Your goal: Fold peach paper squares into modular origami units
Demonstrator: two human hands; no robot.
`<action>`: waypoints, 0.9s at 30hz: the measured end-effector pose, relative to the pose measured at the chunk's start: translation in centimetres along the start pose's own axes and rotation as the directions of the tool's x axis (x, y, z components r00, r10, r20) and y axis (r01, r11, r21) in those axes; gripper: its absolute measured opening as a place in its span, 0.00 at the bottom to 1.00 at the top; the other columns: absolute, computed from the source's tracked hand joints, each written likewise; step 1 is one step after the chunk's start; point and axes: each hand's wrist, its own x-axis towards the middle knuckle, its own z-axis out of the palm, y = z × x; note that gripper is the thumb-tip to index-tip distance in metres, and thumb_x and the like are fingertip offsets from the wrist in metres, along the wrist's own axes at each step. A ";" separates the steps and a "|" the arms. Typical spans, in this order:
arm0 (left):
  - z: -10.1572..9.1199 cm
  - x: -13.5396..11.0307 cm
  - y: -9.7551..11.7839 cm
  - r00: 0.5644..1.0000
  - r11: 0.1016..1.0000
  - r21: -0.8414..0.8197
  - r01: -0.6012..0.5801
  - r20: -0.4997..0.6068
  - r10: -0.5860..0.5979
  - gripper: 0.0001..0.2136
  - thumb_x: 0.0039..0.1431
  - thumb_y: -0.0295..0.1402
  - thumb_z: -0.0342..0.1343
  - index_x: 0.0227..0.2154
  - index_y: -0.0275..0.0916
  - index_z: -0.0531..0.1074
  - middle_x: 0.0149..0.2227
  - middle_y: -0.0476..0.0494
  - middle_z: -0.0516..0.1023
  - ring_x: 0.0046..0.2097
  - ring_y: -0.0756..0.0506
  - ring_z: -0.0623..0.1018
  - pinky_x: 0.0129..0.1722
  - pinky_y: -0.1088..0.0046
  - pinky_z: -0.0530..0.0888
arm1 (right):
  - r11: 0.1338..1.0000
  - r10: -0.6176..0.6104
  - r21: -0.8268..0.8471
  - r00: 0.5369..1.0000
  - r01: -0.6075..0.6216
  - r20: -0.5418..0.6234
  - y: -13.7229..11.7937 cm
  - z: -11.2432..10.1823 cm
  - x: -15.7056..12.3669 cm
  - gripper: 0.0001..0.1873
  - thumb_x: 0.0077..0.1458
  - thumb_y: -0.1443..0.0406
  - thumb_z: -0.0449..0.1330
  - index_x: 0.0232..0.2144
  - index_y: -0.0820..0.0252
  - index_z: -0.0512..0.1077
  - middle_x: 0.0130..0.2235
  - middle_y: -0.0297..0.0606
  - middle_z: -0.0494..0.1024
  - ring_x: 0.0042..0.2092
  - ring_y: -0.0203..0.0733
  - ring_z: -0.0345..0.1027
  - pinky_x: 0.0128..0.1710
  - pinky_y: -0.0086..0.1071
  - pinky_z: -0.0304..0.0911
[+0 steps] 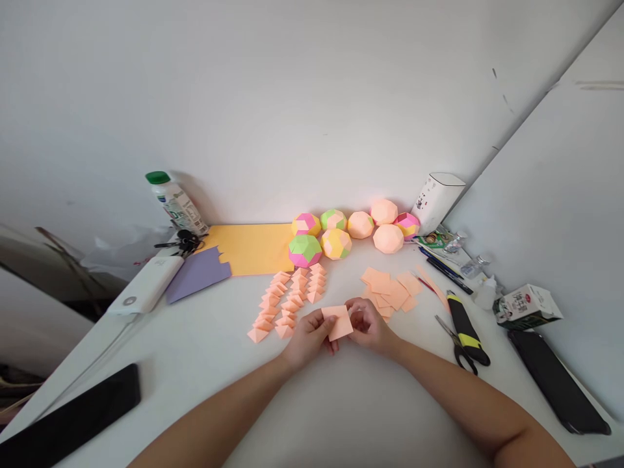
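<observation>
A peach paper square (338, 322) is held up over the table between my two hands. My left hand (312, 338) pinches its left side, thumb on the front face and fingers behind. At the paper's right edge, the curled fingers of my right hand (370, 326) grip it; the fingertips are partly hidden. Loose peach paper squares (396, 294) lie in a pile just beyond my right hand. Folded peach paper pieces (287, 302) stand in three rows beyond my left hand. Behind these sit several faceted paper balls (336, 244) in peach, green, pink and yellow.
Yellow card (258, 247) and purple card (197, 276) lie back left, by a bottle (175, 201), keys (188, 240) and a white power bank (146, 285). Scissors (455, 341), a utility knife (465, 325), pens (446, 272) and a small carton (526, 307) are on the right.
</observation>
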 end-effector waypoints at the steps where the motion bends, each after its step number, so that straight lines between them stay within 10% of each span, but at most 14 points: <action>1: 0.0 0.0 0.0 1.000 1.000 0.003 -0.002 0.001 0.002 0.16 0.55 0.47 0.52 0.31 0.36 0.67 0.17 0.50 0.73 0.19 0.49 0.72 0.20 0.75 0.68 | 0.999 -0.038 -0.029 0.999 0.039 0.017 0.0 0.0 0.0 0.13 0.49 0.68 0.61 0.36 0.55 0.62 0.44 0.38 0.65 0.27 0.28 0.63 0.23 0.24 0.58; 27: 0.2 -0.4 0.1 0.998 0.987 0.160 0.012 0.053 -0.021 0.15 0.54 0.45 0.55 0.26 0.38 0.63 0.22 0.50 0.74 0.22 0.51 0.74 0.22 0.76 0.69 | 0.989 0.139 0.060 0.988 -0.135 -0.066 -1.1 0.2 0.3 0.09 0.49 0.60 0.62 0.25 0.61 0.72 0.23 0.32 0.71 0.22 0.34 0.65 0.22 0.29 0.64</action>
